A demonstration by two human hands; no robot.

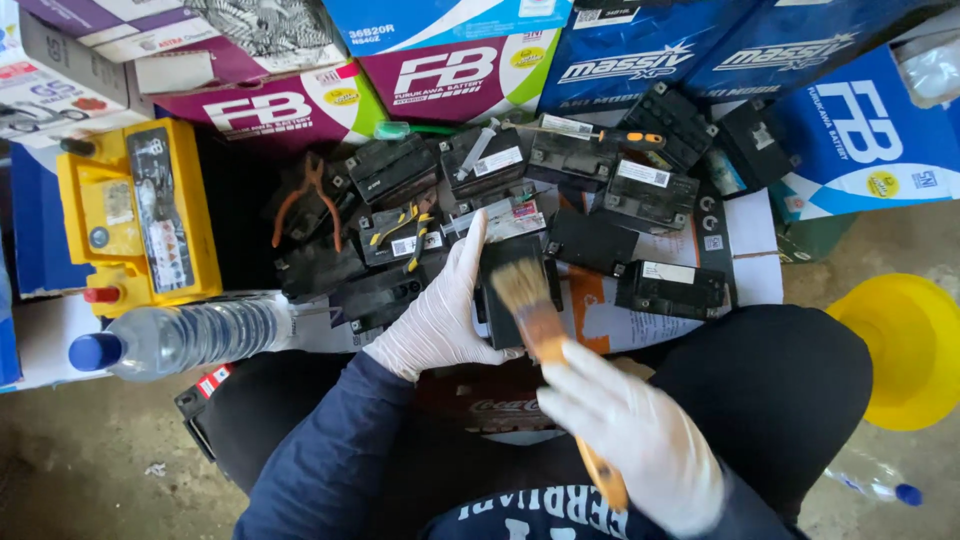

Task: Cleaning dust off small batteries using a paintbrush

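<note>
My right hand [632, 430]: one white glove; my grip is closed around the wooden handle of one paintbrush [545, 330].
Paintbrush: its pale bristles point up and away from me and rest on top of the small black battery [508, 290] in front of my knees.
My left hand [440, 315]: one white glove; it lies flat against the left side of that small black battery, fingers stretched out, not closed.
My lap: two dark knees, with one round red and white thing [490, 405] between them. I cannot tell what it is.
Water bottle [175, 338]: one, clear with a blue cap, lying on its side just left of my left arm.
Yellow funnel [900, 345]: one, on the floor to my right.
Yellow battery [140, 215]: one big one, left of the pile, with a red knob near me.
Black batteries [655, 195]: a pile of about twelve small ones beyond my hands, touching each other.
Pliers [312, 195]: one pair with orange handles, on the left of the pile.
Screwdriver [610, 135]: one, black and orange handle, on the far batteries.
Boxes [470, 75]: about seven, purple, blue and white, stacked at the very back.
</note>
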